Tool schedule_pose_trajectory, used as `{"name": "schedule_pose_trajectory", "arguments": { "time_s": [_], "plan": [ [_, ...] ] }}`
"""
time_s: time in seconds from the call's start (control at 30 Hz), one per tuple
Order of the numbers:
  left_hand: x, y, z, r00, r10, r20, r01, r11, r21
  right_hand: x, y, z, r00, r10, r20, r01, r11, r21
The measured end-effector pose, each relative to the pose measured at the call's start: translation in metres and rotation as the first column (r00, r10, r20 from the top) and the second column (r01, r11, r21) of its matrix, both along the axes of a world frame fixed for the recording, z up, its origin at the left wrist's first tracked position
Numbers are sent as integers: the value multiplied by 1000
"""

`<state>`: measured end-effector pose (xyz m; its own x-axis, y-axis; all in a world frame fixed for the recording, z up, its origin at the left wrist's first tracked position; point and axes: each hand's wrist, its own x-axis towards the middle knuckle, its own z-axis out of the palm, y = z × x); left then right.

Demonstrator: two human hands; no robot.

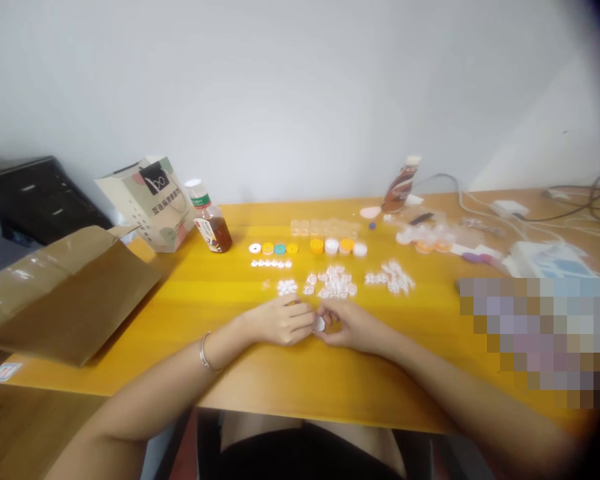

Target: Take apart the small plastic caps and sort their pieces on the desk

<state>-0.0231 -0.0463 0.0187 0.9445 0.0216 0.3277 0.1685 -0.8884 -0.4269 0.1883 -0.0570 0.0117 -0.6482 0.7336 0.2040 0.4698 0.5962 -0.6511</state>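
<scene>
1. At near middle of table, over bare top: left hand [286,321] and right hand [344,325], close together.
2. Right: thumb and fingertips narrowed, holding small white piece [321,324] between both hands, just above tabletop.
3. Left: fingers curled inward, narrow, tips at same piece; cannot tell whether gripping. Bracelet [203,352] on left wrist.
4. Underneath: glossy yellow-orange table [220,297], backed by plain pale wall [280,100].
5. Just beyond hands: loose white parts [337,285] in a heap, smaller white cluster [287,287] left of it, another scatter [399,277] to the right.
6. Farther back: line of little white bits [271,264], four flat discs [279,249] in white, yellow and teal, four thicker caps [331,247] in yellow and white, then row of clear containers [325,229].
7. Left side: brown paper bag [120,293], printed bag [163,220], white-capped bottle [217,231] of dark liquid.
8. Back right: brown-labelled bottle [400,189], near tangled cables [597,200] and white box [507,209].
9. Lower right: covered by pixelation, cannot tell contents.
</scene>
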Motion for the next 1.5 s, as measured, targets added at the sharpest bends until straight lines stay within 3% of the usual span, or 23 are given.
{"name": "schedule_pose_trajectory", "arguments": {
  "time_s": [0.53, 0.73, 0.83, 0.97, 1.1, 1.27, 1.4, 1.5],
  "plan": [
    [2, 1, 3, 999, 39, 7, -39, 999, -36, -2, -1, 2, 1000, -20, -7, 20, 1000, 4],
    [4, 3, 1, 992, 79, 95, -55, 970, -239, -2, -1, 3, 1000, -15, 7, 15, 1000, -4],
    [5, 6, -3, 974, 137, 178, -41, 887, -459, -2, 0, 3, 1000, -1, 10, 1, 1000, -17],
    [5, 9, -8, 931, 271, 245, -3, 676, -737, -1, 0, 4, 1000, -1, 13, 2, 999, -34],
    [6, 9, -8, 871, 378, 314, 98, 494, -864, -1, -1, 6, 1000, 2, 25, -1, 999, -45],
    [-2, 14, 0, 836, 456, 306, 115, 399, -910, 0, -2, 8, 999, -18, 44, 20, 998, -51],
    [-30, 32, 12, 782, 586, 212, -25, 369, -929, 0, -2, 9, 998, -8, 60, 11, 999, -53],
    [-56, 46, 18, 765, 639, 84, -135, 286, -949, 0, -2, 10, 998, 3, 64, 1, 998, -59]
  ]
}}
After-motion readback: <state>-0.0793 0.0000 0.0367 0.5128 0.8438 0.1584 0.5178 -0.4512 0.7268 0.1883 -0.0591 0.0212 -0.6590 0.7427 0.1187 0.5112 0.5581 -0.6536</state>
